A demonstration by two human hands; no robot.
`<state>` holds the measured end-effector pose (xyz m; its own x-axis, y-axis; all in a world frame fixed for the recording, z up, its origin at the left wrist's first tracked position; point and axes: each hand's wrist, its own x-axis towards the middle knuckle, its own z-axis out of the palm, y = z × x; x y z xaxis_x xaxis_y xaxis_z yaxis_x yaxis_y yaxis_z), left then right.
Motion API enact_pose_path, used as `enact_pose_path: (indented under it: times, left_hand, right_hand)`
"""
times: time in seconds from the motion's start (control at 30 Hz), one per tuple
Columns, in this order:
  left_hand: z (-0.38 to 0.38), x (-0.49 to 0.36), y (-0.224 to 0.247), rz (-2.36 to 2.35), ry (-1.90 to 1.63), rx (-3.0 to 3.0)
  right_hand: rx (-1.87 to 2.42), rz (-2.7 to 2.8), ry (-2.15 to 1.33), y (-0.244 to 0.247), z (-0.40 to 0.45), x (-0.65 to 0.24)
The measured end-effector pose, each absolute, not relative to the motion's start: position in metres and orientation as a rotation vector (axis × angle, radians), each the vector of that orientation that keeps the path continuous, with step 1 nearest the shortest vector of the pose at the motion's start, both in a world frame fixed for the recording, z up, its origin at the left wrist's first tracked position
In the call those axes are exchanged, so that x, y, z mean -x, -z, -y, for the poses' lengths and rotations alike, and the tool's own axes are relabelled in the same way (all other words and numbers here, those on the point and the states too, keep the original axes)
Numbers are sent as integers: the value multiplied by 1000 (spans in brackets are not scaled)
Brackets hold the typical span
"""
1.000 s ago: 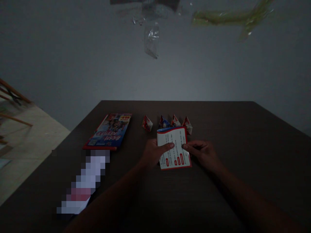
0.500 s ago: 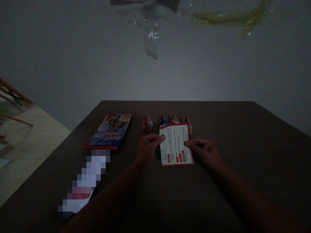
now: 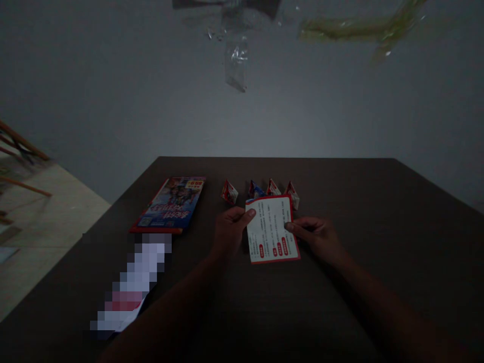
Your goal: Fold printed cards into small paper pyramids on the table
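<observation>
White-and-red sheet (image 3: 269, 232) over a dark table (image 3: 348, 191), left hand (image 3: 229, 229) pinching its left edge, right hand (image 3: 319, 237) pinching its right, fingers behind hidden, small folded papers (image 3: 273, 188) partly covered, pale item (image 3: 138, 277) pixelated

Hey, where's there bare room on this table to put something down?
The tabletop right of the right hand looks bare, as does the strip behind the four folded papers. Crowded: the left, with leaflets, and the middle, around the held sheet.
</observation>
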<state>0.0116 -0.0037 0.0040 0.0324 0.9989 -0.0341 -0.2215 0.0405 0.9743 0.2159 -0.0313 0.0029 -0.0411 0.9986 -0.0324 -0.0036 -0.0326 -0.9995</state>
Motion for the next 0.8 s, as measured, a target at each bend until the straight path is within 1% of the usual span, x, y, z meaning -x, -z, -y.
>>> enact_pose_path:
  times: [0.3,0.43,0.63,0.8]
  left_hand:
    - [5,-15,-8,-809,-1334,-848]
    - [4,-13,-10,-724,-1363,-861]
    - [3,-13,-1,-880,-1248,-1010]
    - [3,-17,-3,-888,-1267,-952]
  right_hand:
    - [1201,1231,-1258,-3,32,-216]
    - [1222,1209,-1251,-4,32,-216]
    - [1232,1245,-1250,-4,32,-217]
    - [1222,1286,-1273,-4,31,-217]
